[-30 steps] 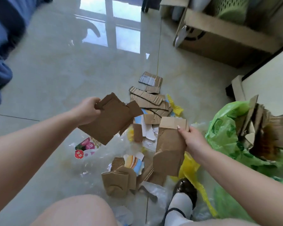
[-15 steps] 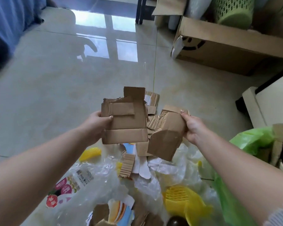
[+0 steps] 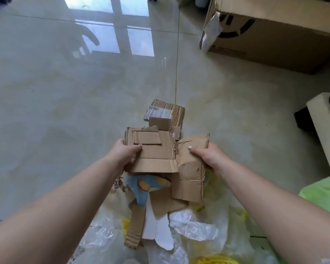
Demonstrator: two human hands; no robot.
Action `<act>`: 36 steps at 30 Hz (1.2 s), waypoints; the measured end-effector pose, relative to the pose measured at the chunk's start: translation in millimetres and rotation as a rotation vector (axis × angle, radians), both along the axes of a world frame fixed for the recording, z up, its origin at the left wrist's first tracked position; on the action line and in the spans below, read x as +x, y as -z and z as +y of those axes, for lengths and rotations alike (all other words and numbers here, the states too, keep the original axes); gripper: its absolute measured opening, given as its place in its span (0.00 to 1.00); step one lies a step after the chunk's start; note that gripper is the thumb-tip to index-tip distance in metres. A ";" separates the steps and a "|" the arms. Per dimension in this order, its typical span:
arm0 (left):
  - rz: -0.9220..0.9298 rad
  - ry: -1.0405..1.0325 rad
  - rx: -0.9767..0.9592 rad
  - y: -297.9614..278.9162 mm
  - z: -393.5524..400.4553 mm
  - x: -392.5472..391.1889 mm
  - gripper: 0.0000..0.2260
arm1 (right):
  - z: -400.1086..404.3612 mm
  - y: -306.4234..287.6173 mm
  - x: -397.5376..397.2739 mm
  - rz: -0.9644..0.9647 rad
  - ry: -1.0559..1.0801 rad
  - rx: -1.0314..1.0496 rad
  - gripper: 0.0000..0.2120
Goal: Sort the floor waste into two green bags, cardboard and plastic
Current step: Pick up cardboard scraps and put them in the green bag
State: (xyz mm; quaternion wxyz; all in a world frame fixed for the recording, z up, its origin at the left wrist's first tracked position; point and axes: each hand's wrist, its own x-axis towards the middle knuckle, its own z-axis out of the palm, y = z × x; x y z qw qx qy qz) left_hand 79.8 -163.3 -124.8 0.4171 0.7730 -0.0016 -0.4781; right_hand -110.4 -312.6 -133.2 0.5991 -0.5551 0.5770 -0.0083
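My left hand (image 3: 125, 154) grips a flattened brown cardboard piece (image 3: 152, 155) by its left edge. My right hand (image 3: 208, 155) grips a creased cardboard sheet (image 3: 191, 178) by its right edge. The two pieces meet side by side above the waste pile. Below them lie more cardboard scraps (image 3: 164, 203), a blue printed carton scrap (image 3: 143, 187), clear plastic film (image 3: 194, 225) and yellow plastic (image 3: 215, 261). A corner of one green bag (image 3: 324, 193) shows at the right edge. A second bag is not in sight.
A labelled cardboard piece (image 3: 166, 112) lies on the tiled floor (image 3: 65, 111) beyond the pile. A large cardboard box (image 3: 274, 33) stands at the back right. A cream furniture edge (image 3: 324, 126) sits at the right.
Both hands have brought their cardboard pieces together, now side by side and lower over the pile. The view tilted down and the green bag slid mostly out of sight.
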 end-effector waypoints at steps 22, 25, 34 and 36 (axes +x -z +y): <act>-0.102 -0.347 -0.262 -23.2 42.7 35.9 0.14 | -44.8 -42.2 15.8 -0.415 0.284 0.104 0.13; -0.130 -0.396 -0.277 -25.9 52.2 50.4 0.13 | -64.2 -50.3 55.9 -0.425 0.210 0.027 0.08; -0.124 -0.496 -0.232 1.9 67.1 70.0 0.13 | -89.4 0.1 140.7 0.042 -0.248 -0.364 0.17; -0.118 -0.505 -0.214 11.4 67.1 70.3 0.10 | -88.6 12.5 141.1 0.177 -0.339 -0.492 0.20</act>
